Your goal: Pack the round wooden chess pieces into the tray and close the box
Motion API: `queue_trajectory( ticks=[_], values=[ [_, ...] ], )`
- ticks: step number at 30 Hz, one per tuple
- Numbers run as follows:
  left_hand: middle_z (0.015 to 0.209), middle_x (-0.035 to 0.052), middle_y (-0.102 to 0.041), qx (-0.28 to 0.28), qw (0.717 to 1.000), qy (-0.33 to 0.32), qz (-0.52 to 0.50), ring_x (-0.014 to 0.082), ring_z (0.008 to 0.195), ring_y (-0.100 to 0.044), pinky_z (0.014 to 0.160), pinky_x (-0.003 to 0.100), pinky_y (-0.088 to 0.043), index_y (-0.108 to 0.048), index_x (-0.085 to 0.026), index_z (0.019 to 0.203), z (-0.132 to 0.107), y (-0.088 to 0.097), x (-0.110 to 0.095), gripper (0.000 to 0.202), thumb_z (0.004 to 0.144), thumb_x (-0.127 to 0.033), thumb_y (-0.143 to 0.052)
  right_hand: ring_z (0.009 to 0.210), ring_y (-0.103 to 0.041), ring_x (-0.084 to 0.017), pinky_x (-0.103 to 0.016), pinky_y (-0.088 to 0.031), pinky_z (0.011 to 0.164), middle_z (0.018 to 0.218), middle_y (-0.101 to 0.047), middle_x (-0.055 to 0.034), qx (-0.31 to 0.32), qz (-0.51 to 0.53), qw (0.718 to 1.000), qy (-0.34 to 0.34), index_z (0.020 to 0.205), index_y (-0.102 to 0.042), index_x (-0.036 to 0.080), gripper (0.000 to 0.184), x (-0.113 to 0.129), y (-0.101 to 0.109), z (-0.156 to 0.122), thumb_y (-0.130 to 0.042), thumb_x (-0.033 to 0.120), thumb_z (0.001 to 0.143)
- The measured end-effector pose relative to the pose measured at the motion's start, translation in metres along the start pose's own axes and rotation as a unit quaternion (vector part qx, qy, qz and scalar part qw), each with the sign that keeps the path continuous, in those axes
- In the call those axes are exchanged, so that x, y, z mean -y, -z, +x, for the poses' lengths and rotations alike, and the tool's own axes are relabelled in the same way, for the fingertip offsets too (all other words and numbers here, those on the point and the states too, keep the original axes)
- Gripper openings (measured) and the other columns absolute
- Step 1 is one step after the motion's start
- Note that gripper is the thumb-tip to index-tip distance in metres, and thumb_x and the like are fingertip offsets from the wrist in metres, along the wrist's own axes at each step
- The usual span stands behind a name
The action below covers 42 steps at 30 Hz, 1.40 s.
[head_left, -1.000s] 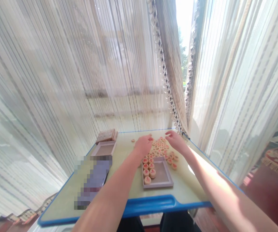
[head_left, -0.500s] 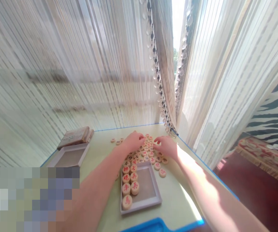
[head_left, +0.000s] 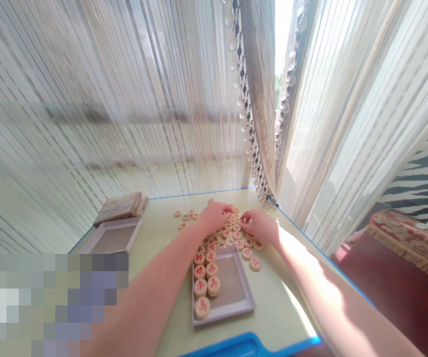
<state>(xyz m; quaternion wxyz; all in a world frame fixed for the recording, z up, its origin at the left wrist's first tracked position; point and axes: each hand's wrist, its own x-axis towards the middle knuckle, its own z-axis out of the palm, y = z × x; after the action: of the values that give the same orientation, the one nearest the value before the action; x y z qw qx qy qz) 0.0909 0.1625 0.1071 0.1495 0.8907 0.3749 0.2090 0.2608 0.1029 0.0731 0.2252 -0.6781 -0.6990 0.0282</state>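
Observation:
Round wooden xiangqi pieces [head_left: 229, 241] with red and black characters lie in a loose pile on the pale green tabletop [head_left: 165, 203]. Over the pile's left part reaches my left hand [head_left: 216, 218], its fingers curled together; what they hold, if anything, is hidden. At the right edge of the pile is my right hand [head_left: 261, 226], thumb and fingers bent but apart, tips beside the pieces. Nearer to me stands a shallow grey-white tray [head_left: 251, 308]. Two columns of red-character pieces [head_left: 214, 284] fill its left side, some apparently stacked; its right side is bare.
A second shallow tray [head_left: 137, 233] lies at the left, beside a worn patterned box [head_left: 119, 208]. Several loose pieces [head_left: 186, 217] sit left of the pile. Blue edging [head_left: 243, 344] borders the table. String curtains [head_left: 161, 124] hang behind it.
The view has shifted slightly, so the table appears a little further right. Both hands stay over the pile, and the right fingertips are now closer to the left hand. The tray's pieces look unchanged.

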Motion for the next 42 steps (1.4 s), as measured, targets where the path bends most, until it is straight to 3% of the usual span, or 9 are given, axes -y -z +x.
queue_trajectory(
  ticks=[5, 12, 18, 24, 29, 33, 38, 42],
  values=[
    [0.091, 0.0031, -0.071, 0.013, 1.0, -0.017, 0.005, 0.0178, 0.082, -0.062, 0.079, 0.027, -0.046, -0.071, -0.02, 0.092, 0.002, -0.006, 0.001, 0.026, 0.078, -0.028, -0.051, 0.073, -0.061, -0.016, -0.025, -0.041, 0.063, 0.086, -0.07, -0.0023, -0.023, 0.038, 0.998, -0.042, 0.088, -0.068, 0.023, 0.02, 0.006, 0.009, -0.001, -0.057, 0.034, 0.075],
    [0.095, 0.004, -0.072, -0.01, 1.0, 0.003, -0.01, 0.0185, 0.088, -0.062, 0.082, 0.026, -0.046, -0.072, -0.02, 0.094, 0.004, 0.003, 0.005, 0.027, 0.08, -0.026, -0.05, 0.069, -0.063, -0.015, -0.024, -0.044, 0.059, 0.081, -0.07, -0.0022, -0.018, 0.127, 0.992, -0.014, 0.093, -0.068, 0.023, 0.024, 0.011, 0.014, -0.005, -0.057, 0.035, 0.077],
    [0.081, -0.0002, -0.072, 0.04, 0.997, -0.005, -0.07, 0.0152, 0.076, -0.062, 0.073, 0.024, -0.045, -0.074, -0.022, 0.089, 0.002, 0.006, 0.002, 0.025, 0.077, -0.027, -0.053, 0.065, -0.062, -0.014, -0.023, -0.044, 0.057, 0.082, -0.07, -0.0026, -0.024, 0.151, 0.988, 0.011, 0.096, -0.068, 0.023, 0.026, 0.015, 0.014, -0.007, -0.055, 0.039, 0.081],
    [0.079, 0.0, -0.071, 0.033, 0.99, -0.011, -0.137, 0.015, 0.075, -0.063, 0.068, 0.023, -0.046, -0.073, -0.02, 0.088, 0.0, 0.006, -0.001, 0.024, 0.076, -0.033, -0.056, 0.07, -0.062, -0.014, -0.025, -0.047, 0.064, 0.084, -0.07, -0.0038, -0.047, 0.179, 0.982, 0.023, 0.096, -0.065, 0.02, 0.023, 0.019, 0.019, -0.009, -0.053, 0.034, 0.082],
    [0.086, 0.0033, -0.072, 0.029, 0.983, 0.011, -0.181, 0.0171, 0.082, -0.064, 0.073, 0.026, -0.049, -0.07, -0.017, 0.088, 0.001, 0.006, 0.002, 0.025, 0.074, -0.033, -0.058, 0.075, -0.063, -0.015, -0.028, -0.049, 0.069, 0.087, -0.07, -0.0056, -0.08, 0.197, 0.977, 0.017, 0.103, -0.061, 0.018, 0.025, 0.019, 0.021, -0.01, -0.056, 0.029, 0.081],
    [0.085, 0.004, -0.071, 0.009, 0.984, 0.008, -0.178, 0.0163, 0.08, -0.064, 0.074, 0.027, -0.049, -0.069, -0.017, 0.087, 0.001, 0.004, 0.005, 0.023, 0.074, -0.031, -0.058, 0.082, -0.063, -0.016, -0.03, -0.049, 0.074, 0.093, -0.069, -0.0064, -0.086, 0.207, 0.974, 0.039, 0.102, -0.06, 0.019, 0.022, 0.017, 0.019, -0.009, -0.053, 0.028, 0.083],
    [0.087, 0.0039, -0.071, 0.015, 0.984, -0.004, -0.177, 0.0151, 0.078, -0.064, 0.072, 0.025, -0.049, -0.066, -0.017, 0.099, -0.001, 0.0, 0.003, 0.029, 0.076, -0.033, -0.058, 0.085, -0.063, -0.016, -0.029, -0.05, 0.073, 0.099, -0.068, -0.0073, -0.095, 0.229, 0.968, 0.041, 0.106, -0.055, 0.019, 0.024, 0.013, 0.014, -0.007, -0.053, 0.025, 0.083],
    [0.084, 0.0033, -0.071, 0.0, 0.99, -0.008, -0.142, 0.0148, 0.075, -0.063, 0.07, 0.024, -0.048, -0.068, -0.016, 0.097, -0.001, 0.0, 0.0, 0.028, 0.075, -0.031, -0.058, 0.082, -0.064, -0.015, -0.029, -0.05, 0.072, 0.091, -0.069, -0.0057, -0.101, 0.237, 0.966, 0.015, 0.092, -0.057, 0.019, 0.012, 0.014, 0.015, -0.006, -0.054, 0.023, 0.081]
  ],
)
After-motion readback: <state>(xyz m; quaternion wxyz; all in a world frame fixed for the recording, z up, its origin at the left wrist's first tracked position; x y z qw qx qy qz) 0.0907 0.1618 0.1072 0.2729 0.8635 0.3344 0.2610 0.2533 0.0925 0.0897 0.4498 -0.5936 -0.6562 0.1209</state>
